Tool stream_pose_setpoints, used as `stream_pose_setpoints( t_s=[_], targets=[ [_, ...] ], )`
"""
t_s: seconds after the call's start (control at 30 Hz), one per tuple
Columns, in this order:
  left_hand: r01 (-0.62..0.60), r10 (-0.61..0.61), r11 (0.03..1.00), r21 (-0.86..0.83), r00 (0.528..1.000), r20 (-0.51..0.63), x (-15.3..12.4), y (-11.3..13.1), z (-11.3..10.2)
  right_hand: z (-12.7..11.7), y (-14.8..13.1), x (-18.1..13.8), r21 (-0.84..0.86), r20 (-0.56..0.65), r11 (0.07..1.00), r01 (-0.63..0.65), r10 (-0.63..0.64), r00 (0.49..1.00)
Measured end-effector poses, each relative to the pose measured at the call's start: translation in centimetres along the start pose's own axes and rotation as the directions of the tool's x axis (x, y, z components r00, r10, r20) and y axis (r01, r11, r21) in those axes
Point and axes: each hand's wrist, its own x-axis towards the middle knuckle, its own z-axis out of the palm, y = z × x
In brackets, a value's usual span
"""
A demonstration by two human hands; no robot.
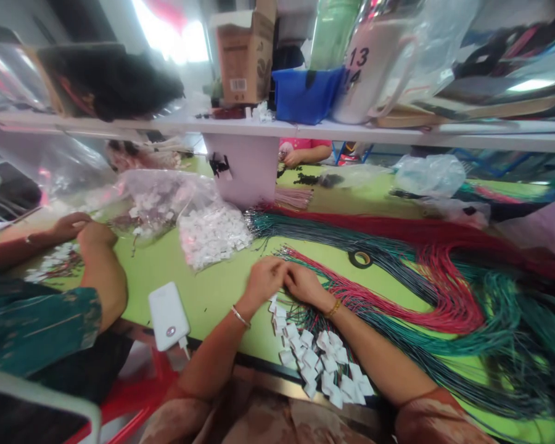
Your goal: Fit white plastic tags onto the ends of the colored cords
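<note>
Spreading across much of the view, the green bench (203,308) carries the whole layout. Next in size, long red wires (425,311) and green wires (502,314) curve over its right side, with some red tips lying just beyond the hands. A clear bag (215,237) of small white parts sits farther back, to the left. The left hand (264,280) and right hand (306,285) meet near the middle of the bench, fingers curled and tips close together; the grip of each looks narrow, but I cannot tell what, if anything, is pinched there. A roll of black tape (353,259) lies beyond the right hand, among the wires. Smallest are the white connectors (309,359), a loose heap between the forearms, near the bench's front edge. For fingertip work this close, I would judge it best to steady the piece with one hand, make only small movements with the other, rest the wrists lightly, and keep loose strands apart so that none tugs at the heap
</note>
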Motion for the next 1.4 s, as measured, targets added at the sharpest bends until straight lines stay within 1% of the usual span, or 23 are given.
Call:
stream_pose_setpoints(
  t_s=[0.03, 0.07, 0.1, 0.13, 0.17, 0.23, 0.33, 0.47, 0.6, 0.7, 0.77, 0.87, 0.9, 0.93, 0.97, 1.0, 1.03, 1.07, 1.13, 1.17, 1.2, 1.27, 1.4],
  targets=[
    [0.109, -0.096, 0.985, 0.131, 0.990, -0.100, 0.6, -1.4, -0.8, 0.1, 0.1, 0.0, 0.019, -0.032, 1.000, 0.014, -0.014, 0.999],
    [0.197, -0.153, 0.951, 0.238, 0.969, -0.192, 1.1, -2.8, -1.6, 0.1, 0.2, -0.1, 0.050, -0.059, 0.998, 0.028, -0.025, 0.998],
    [0.269, -0.182, 0.909, 0.318, 0.944, -0.276, 1.5, -4.1, -2.3, 0.2, 0.4, -0.1, 0.092, -0.077, 0.995, 0.039, -0.032, 0.996],
    [0.314, -0.191, 0.877, 0.363, 0.922, -0.337, 1.8, -5.2, -2.8, 0.4, 0.4, -0.1, 0.141, -0.097, 0.989, 0.052, -0.039, 0.995],
    [0.340, -0.196, 0.856, 0.389, 0.910, -0.364, 2.0, -6.3, -3.1, 0.4, 0.5, 0.0, 0.193, -0.119, 0.979, 0.069, -0.046, 0.992],
    [0.353, -0.206, 0.833, 0.426, 0.912, -0.354, 2.3, -7.7, -3.2, 0.6, 0.4, 0.1, 0.288, -0.158, 0.953, 0.095, -0.050, 0.986],
    [0.347, -0.211, 0.815, 0.464, 0.924, -0.320, 2.6, -8.6, -2.5, 0.5, -0.1, 0.5, 0.378, -0.177, 0.919, 0.109, -0.044, 0.983],
    [0.347, -0.217, 0.782, 0.517, 0.931, -0.295, 2.8, -8.4, -1.7, 0.0, -1.1, 0.9, 0.463, -0.168, 0.877, 0.128, -0.055, 0.984],
    [0.371, -0.281, 0.744, 0.555, 0.928, -0.244, 2.9, -7.7, -1.8, -0.1, -1.6, 0.9, 0.526, -0.169, 0.840, 0.133, -0.050, 0.984],
    [0.391, -0.290, 0.777, 0.494, 0.918, -0.269, 2.9, -7.3, -2.4, -0.1, -1.4, 0.9, 0.544, -0.187, 0.828, 0.137, -0.040, 0.982],
    [0.381, -0.260, 0.835, 0.397, 0.909, -0.326, 2.7, -6.8, -2.9, 0.0, -1.3, 1.0, 0.549, -0.205, 0.824, 0.139, -0.029, 0.978],
    [0.298, -0.207, 0.943, 0.146, 0.873, -0.441, 2.5, -5.8, -3.4, -0.1, -1.1, 1.2, 0.584, -0.231, 0.801, 0.135, 0.004, 0.973],
    [0.260, -0.219, 0.965, 0.027, 0.862, -0.458, 2.5, -5.4, -3.3, -0.1, -1.0, 1.3, 0.606, -0.234, 0.785, 0.130, 0.019, 0.972],
    [0.224, -0.251, 0.968, -0.112, 0.857, -0.449, 2.4, -5.0, -3.1, -0.1, -1.0, 1.4, 0.627, -0.233, 0.769, 0.125, 0.032, 0.972],
    [0.203, -0.301, 0.943, -0.265, 0.862, -0.409, 2.4, -4.5, -2.8, -0.2, -0.9, 1.4, 0.646, -0.231, 0.754, 0.119, 0.045, 0.972],
    [0.207, -0.362, 0.883, -0.421, 0.871, -0.332, 2.3, -4.1, -2.4, -0.3, -0.9, 1.4, 0.659, -0.229, 0.744, 0.111, 0.058, 0.972],
    [0.236, -0.419, 0.792, -0.563, 0.881, -0.220, 2.3, -3.7, -1.9, -0.3, -0.9, 1.3, 0.668, -0.231, 0.737, 0.104, 0.072, 0.970],
    [0.286, -0.463, 0.677, -0.678, 0.882, -0.090, 2.2, -3.3, -1.4, -0.4, -0.9, 1.3, 0.671, -0.235, 0.735, 0.098, 0.085, 0.968],
    [0.406, -0.501, 0.434, -0.804, 0.850, 0.159, 2.0, -2.7, -0.4, -0.6, -1.0, 1.1, 0.672, -0.242, 0.735, 0.085, 0.109, 0.964],
    [0.454, -0.505, 0.334, -0.826, 0.826, 0.250, 1.9, -2.4, -0.1, -0.7, -1.0, 1.0, 0.673, -0.241, 0.736, 0.078, 0.118, 0.963],
    [0.485, -0.506, 0.259, -0.836, 0.805, 0.310, 1.8, -2.2, 0.2, -0.8, -1.1, 1.0, 0.672, -0.238, 0.737, 0.071, 0.124, 0.963],
    [0.504, -0.504, 0.179, -0.845, 0.785, 0.362, 1.6, -2.0, 0.4, -0.9, -1.2, 0.8, 0.668, -0.231, 0.741, 0.064, 0.125, 0.965],
    [0.478, -0.456, 0.140, -0.867, 0.808, 0.372, 1.5, -2.1, 0.6, -1.2, -1.4, 0.6, 0.618, -0.231, 0.783, 0.067, 0.099, 0.968]
  ],
)
